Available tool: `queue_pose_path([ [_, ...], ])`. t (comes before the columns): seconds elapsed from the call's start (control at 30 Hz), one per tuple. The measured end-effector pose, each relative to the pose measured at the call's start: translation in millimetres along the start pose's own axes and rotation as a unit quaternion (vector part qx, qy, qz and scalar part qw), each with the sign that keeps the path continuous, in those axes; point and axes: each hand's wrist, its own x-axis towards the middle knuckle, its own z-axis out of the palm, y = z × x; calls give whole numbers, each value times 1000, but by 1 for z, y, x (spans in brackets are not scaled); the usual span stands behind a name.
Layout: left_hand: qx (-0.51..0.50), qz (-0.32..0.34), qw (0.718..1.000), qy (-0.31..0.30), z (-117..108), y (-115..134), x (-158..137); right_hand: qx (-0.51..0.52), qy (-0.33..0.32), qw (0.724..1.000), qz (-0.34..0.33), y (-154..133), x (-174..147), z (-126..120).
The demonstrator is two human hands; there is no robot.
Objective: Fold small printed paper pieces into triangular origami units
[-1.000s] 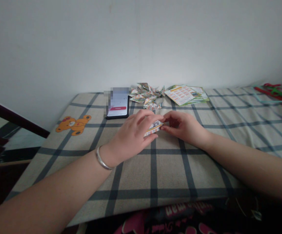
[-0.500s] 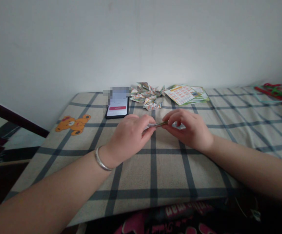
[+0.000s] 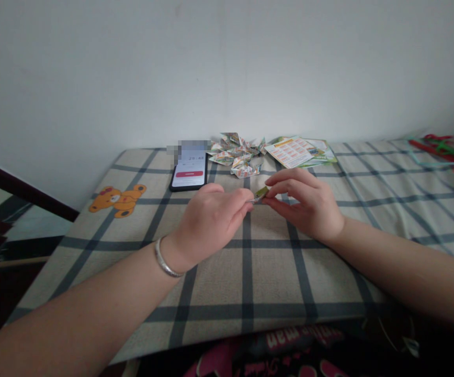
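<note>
Over the middle of the table, a small folded piece of paper (image 3: 261, 193) shows a greenish face between my two hands. My left hand (image 3: 217, 220), with a silver bangle at the wrist, pinches its left end between thumb and fingers. At the right end, the thumb and fingertips of my right hand (image 3: 304, 204) close on the paper's edge. Most of the paper is hidden by the fingers. Just beyond lie several folded paper pieces (image 3: 237, 154) in printed paper, grouped together. Flat printed sheets (image 3: 293, 152) are stacked to their right.
A phone (image 3: 189, 173) with a lit screen lies at the back left. An orange bear figure (image 3: 117, 200) is on the checked tablecloth (image 3: 219, 293). Red, green and pale blue strips (image 3: 446, 152) lie at the far right. A wall (image 3: 227, 68) rises behind the table.
The paper has tilted, so more of its greenish face shows. My right hand's fingers have risen and straightened somewhat; my left fingers have shifted slightly over the paper.
</note>
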Motion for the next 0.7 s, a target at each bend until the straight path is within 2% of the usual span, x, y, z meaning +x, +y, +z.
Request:
queue_pose_path([
  [0.23,9,10,1000,-5,0,1,0,-14,1,1000,-8,1,0,0],
  [0.43,-18,-2,999,31,5,0,-1,-30,16,998,-44,4,-1,3],
  [0.7,-16,4,999,33,5,1,-2,-32,21,998,-52,3,0,3],
])
